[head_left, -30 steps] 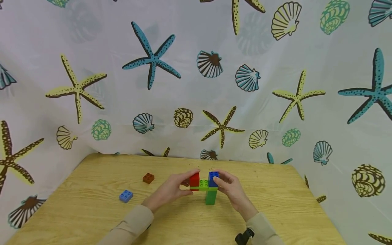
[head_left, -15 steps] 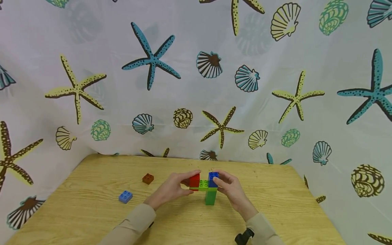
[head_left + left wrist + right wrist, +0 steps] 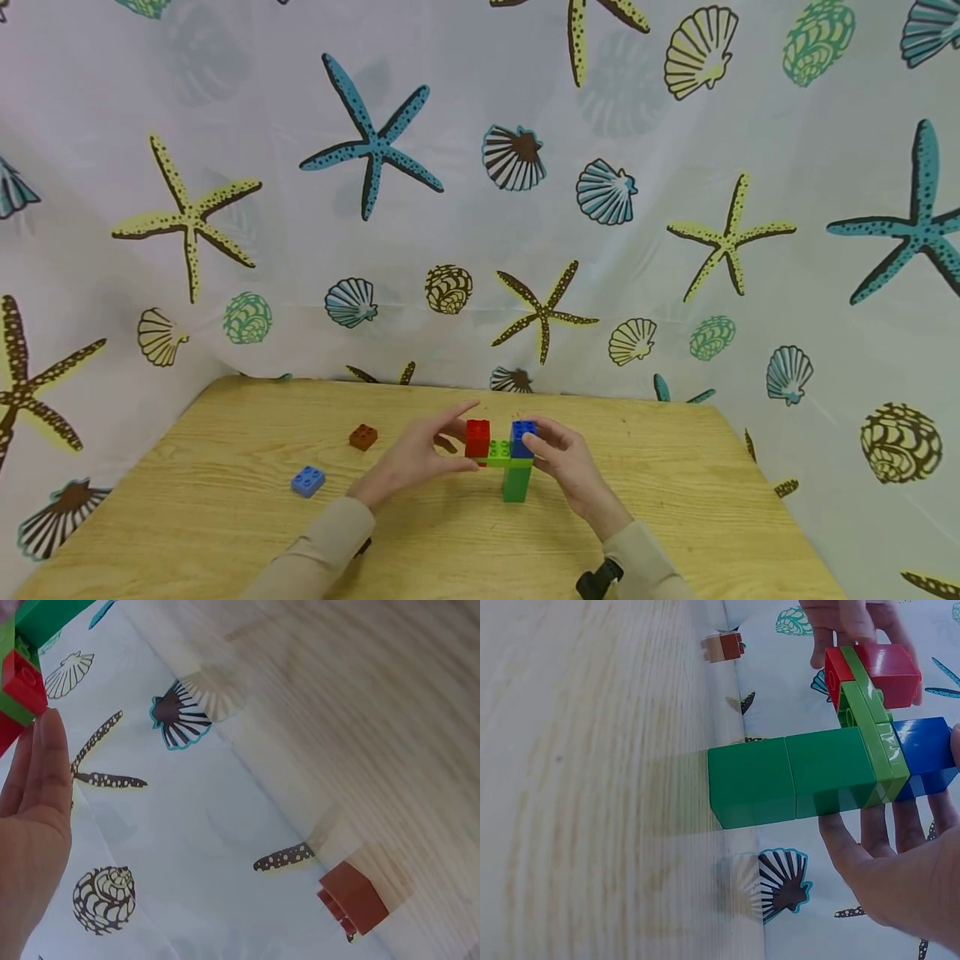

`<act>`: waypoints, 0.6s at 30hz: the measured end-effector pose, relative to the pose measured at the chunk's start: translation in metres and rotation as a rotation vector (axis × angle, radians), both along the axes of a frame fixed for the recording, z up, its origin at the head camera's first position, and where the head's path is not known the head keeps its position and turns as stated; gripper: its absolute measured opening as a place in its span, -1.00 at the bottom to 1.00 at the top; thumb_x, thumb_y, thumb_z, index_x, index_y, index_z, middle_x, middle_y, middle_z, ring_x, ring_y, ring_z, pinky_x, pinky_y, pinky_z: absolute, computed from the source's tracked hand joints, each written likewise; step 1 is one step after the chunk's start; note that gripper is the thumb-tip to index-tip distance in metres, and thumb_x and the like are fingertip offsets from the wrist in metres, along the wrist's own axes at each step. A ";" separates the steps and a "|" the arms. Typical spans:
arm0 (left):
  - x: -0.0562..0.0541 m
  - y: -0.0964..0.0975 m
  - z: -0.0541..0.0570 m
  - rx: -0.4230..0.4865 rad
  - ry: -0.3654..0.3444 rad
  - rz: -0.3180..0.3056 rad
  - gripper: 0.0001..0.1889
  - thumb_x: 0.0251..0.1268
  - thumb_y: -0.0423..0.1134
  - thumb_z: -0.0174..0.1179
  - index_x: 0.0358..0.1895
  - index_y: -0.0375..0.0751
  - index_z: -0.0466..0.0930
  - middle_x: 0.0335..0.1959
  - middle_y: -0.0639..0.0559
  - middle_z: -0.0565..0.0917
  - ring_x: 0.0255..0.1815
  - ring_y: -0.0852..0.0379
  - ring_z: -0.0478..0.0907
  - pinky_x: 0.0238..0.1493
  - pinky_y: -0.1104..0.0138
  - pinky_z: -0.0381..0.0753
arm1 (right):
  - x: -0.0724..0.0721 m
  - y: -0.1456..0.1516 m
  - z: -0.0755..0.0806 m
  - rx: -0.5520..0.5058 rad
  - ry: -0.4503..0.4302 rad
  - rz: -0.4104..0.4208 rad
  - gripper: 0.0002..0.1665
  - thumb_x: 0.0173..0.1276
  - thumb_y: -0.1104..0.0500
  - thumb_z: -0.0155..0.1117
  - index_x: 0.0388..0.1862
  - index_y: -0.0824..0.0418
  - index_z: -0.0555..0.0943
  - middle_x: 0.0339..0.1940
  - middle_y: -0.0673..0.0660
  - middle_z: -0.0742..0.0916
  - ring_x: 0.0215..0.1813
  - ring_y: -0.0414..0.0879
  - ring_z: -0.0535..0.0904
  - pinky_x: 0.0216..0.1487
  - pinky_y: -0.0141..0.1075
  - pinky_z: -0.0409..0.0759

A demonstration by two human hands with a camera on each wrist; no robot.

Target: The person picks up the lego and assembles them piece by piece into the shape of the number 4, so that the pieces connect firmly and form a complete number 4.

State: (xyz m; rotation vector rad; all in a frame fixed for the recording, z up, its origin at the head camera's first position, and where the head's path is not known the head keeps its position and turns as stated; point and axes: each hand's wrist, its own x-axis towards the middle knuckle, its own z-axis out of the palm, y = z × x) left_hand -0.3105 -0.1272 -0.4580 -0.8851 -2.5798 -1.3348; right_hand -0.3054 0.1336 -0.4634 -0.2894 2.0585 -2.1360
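Note:
A small toy brick structure stands on the table. Its base is a column of dark green bricks (image 3: pixel 791 780). A light green piece (image 3: pixel 498 452) lies across the top and juts left. On that jutting end sits a red brick (image 3: pixel 477 440), with another red piece (image 3: pixel 838 666) beneath. My left hand (image 3: pixel 412 461) is spread around the red brick, thumb low at its base and index finger raised above it. Over the column is a blue brick (image 3: pixel 519 442), which my right hand (image 3: pixel 573 471) pinches, thumb in front and fingers behind.
To the left on the wooden table (image 3: pixel 247 517) lie a light blue brick (image 3: pixel 308 481) and, farther back, a reddish-brown brick (image 3: pixel 363 437). A cloth (image 3: pixel 450 217) printed with starfish and shells hangs behind. A dark strapped device (image 3: pixel 598 579) is at my right wrist.
My left hand has loosened from the red brick, its index finger lifting away and showing the brick's top. The right hand and the structure have stayed in place.

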 end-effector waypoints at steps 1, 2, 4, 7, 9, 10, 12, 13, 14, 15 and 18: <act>0.000 -0.001 0.001 0.020 0.003 0.018 -0.15 0.07 -0.02 0.46 0.47 0.21 0.27 -0.01 0.07 0.69 -0.04 0.05 0.64 -0.02 0.18 0.66 | 0.000 0.000 0.000 -0.003 0.002 -0.001 -0.41 0.41 0.06 0.28 0.34 0.26 0.46 0.17 0.15 0.61 0.13 -0.04 0.57 0.26 -0.03 0.52; 0.001 -0.003 0.003 0.039 0.009 0.033 -0.19 0.07 0.00 0.46 0.45 0.17 0.32 -0.03 0.07 0.69 -0.06 0.05 0.64 -0.02 0.17 0.66 | 0.000 0.000 -0.001 -0.004 0.004 -0.002 -0.42 0.41 0.07 0.28 0.34 0.26 0.47 0.17 0.14 0.62 0.14 -0.02 0.56 0.25 -0.04 0.53; 0.002 -0.006 0.006 0.074 0.031 0.057 -0.29 0.09 0.01 0.44 0.37 0.07 0.44 -0.08 0.05 0.70 -0.11 0.06 0.64 -0.05 0.16 0.66 | -0.001 0.000 -0.001 -0.008 0.006 -0.003 -0.44 0.41 0.08 0.27 0.33 0.25 0.48 0.16 0.13 0.62 0.15 0.01 0.56 0.25 -0.05 0.53; 0.003 -0.013 0.010 0.111 0.042 0.100 -0.48 0.15 -0.02 0.41 0.21 0.02 0.59 -0.14 0.05 0.73 -0.17 0.14 0.64 -0.07 0.20 0.66 | -0.002 -0.001 -0.003 -0.006 0.007 -0.003 -0.45 0.41 0.07 0.27 0.32 0.24 0.49 0.15 0.12 0.63 0.16 0.03 0.56 0.24 -0.05 0.54; 0.003 -0.018 0.011 0.121 0.044 0.135 -0.58 0.22 -0.03 0.36 0.14 0.01 0.64 -0.18 0.07 0.74 -0.19 0.15 0.65 -0.10 0.28 0.65 | -0.003 -0.001 -0.004 -0.003 0.008 0.000 -0.45 0.41 0.07 0.27 0.32 0.24 0.49 0.15 0.11 0.63 0.17 0.03 0.55 0.22 -0.08 0.55; 0.002 -0.021 0.011 0.128 0.039 0.153 -0.61 0.25 -0.04 0.33 0.13 0.01 0.65 -0.19 0.07 0.75 -0.21 0.14 0.66 -0.12 0.32 0.64 | -0.003 -0.001 -0.004 -0.003 0.010 -0.001 -0.46 0.41 0.06 0.28 0.31 0.23 0.50 0.15 0.11 0.63 0.17 0.02 0.55 0.21 -0.09 0.56; -0.001 -0.026 0.011 0.167 0.021 0.182 -0.66 0.30 -0.06 0.29 0.11 0.00 0.66 -0.22 0.05 0.75 -0.23 0.10 0.67 -0.16 0.36 0.63 | -0.003 0.000 -0.005 -0.002 0.017 -0.001 -0.46 0.41 0.05 0.28 0.31 0.22 0.51 0.16 0.11 0.63 0.14 -0.01 0.56 0.17 -0.14 0.58; -0.003 -0.028 0.011 0.193 0.015 0.191 -0.67 0.33 -0.07 0.27 0.11 -0.03 0.66 -0.22 0.02 0.76 -0.25 0.07 0.67 -0.18 0.36 0.63 | -0.003 0.000 -0.005 -0.006 0.018 -0.002 -0.46 0.41 0.05 0.28 0.30 0.22 0.51 0.16 0.11 0.63 0.13 -0.03 0.57 0.16 -0.16 0.58; -0.004 -0.031 0.011 0.218 0.008 0.206 -0.69 0.35 -0.09 0.25 0.10 -0.04 0.66 -0.23 0.00 0.76 -0.26 0.04 0.67 -0.21 0.34 0.64 | -0.003 0.000 -0.005 -0.005 0.021 -0.002 -0.47 0.40 0.05 0.28 0.30 0.21 0.51 0.16 0.11 0.62 0.12 -0.06 0.57 0.14 -0.18 0.59; -0.006 -0.034 0.011 0.248 0.000 0.213 -0.71 0.36 -0.11 0.24 0.08 -0.07 0.67 -0.24 -0.04 0.76 -0.28 0.00 0.67 -0.23 0.30 0.65 | -0.003 0.000 -0.005 -0.005 0.024 -0.002 -0.47 0.40 0.04 0.28 0.29 0.21 0.52 0.16 0.11 0.62 0.10 -0.09 0.58 0.13 -0.19 0.59; -0.009 -0.044 0.013 0.301 -0.022 0.240 -0.76 0.39 -0.16 0.21 0.03 -0.12 0.68 -0.25 -0.14 0.75 -0.29 -0.09 0.65 -0.29 0.30 0.65 | -0.003 0.000 -0.006 -0.005 0.022 -0.002 -0.45 0.39 0.04 0.29 0.30 0.22 0.51 0.17 0.12 0.62 0.08 -0.11 0.58 0.13 -0.18 0.60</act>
